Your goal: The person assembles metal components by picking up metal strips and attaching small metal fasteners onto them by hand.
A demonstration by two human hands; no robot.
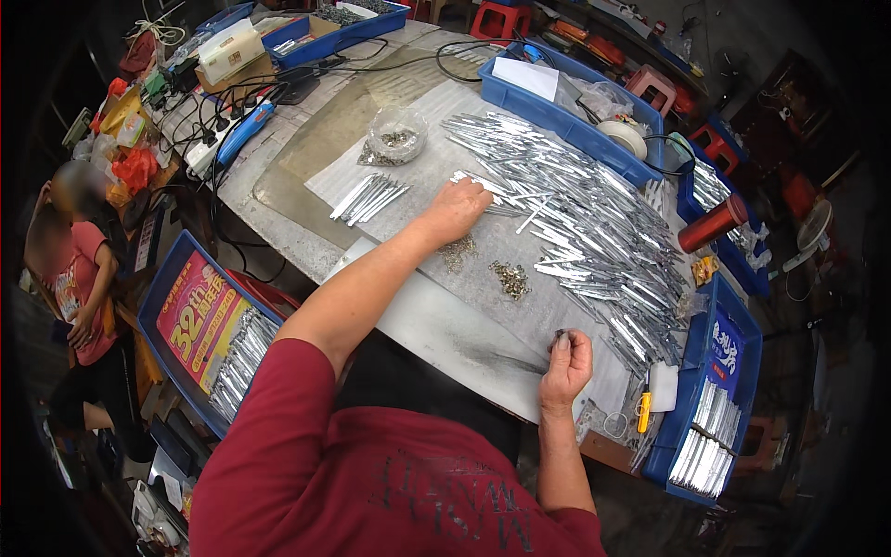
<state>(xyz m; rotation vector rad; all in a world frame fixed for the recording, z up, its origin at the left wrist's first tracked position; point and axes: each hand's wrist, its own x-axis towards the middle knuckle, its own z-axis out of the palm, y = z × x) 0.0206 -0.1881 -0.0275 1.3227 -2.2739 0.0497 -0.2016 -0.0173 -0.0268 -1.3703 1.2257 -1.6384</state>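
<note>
A wide heap of thin silver metal strips [557, 200] covers the middle and right of the table. At its left edge is my left hand [459, 209], fingers curled down against the nearest strips; what it grips is hidden. My right hand [568, 367] is raised over the table's front edge, thumb and fingers pinched on something small and dark. Between the hands lies a small pile of brass-coloured fittings [510, 278], with more loose ones [457, 252] below my left wrist. To the left are a neat row of strips [369, 199] and a clear plastic bag of small parts [393, 137].
Blue bins stand around the table: a long one [501, 90] behind the heap, one [665, 455] at right and one [206, 399] at left, both holding strips. A yellow-handled tool [643, 413] lies at front right. Cables [218, 139] trail across the left. Another person [88, 288] is at far left.
</note>
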